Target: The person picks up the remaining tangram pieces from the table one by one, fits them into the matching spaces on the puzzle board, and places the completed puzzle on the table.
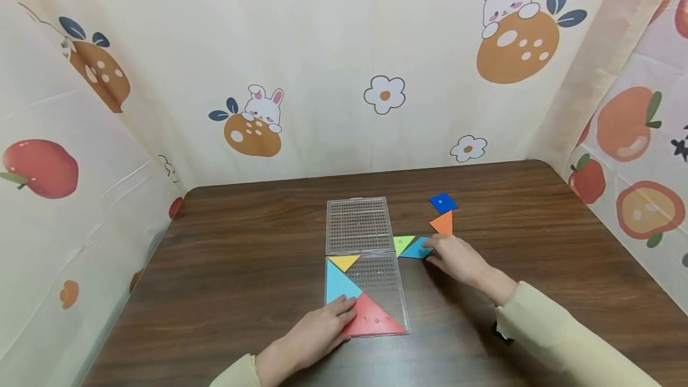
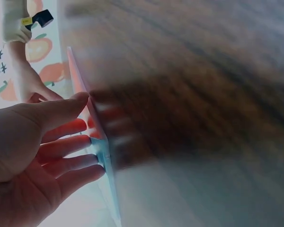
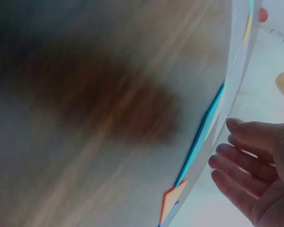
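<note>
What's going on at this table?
Someone is busy with a tangram puzzle. Their left hand rests at the near half of an open clear plastic case, where a yellow triangle, a large light blue triangle and a large red triangle lie. Their right hand is at a blue piece outside the case, next to a green triangle; whether it grips the piece is unclear. Farther back lie an orange piece and a dark blue square.

Soft light (blurry wrist views)
</note>
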A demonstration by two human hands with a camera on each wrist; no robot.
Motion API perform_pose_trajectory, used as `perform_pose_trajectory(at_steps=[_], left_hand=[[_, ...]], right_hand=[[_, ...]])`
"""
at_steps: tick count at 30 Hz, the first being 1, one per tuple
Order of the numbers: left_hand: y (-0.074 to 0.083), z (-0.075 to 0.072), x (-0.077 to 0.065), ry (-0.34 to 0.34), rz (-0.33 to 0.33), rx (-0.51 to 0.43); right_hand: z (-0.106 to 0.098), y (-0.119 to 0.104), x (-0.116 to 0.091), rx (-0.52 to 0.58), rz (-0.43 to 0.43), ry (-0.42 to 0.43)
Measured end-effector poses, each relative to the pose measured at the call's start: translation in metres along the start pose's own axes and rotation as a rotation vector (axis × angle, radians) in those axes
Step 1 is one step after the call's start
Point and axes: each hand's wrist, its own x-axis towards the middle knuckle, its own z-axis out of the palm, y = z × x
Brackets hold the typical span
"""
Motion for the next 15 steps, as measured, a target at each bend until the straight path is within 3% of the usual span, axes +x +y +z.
perform_pose_trajectory(at_steps=[15], left_hand=[[0.000,-0.004,0.006,-0.024,-0.002,-0.010]], right_hand=[[0.005,0.013,0.015,0.019,-0.044,-0.166]])
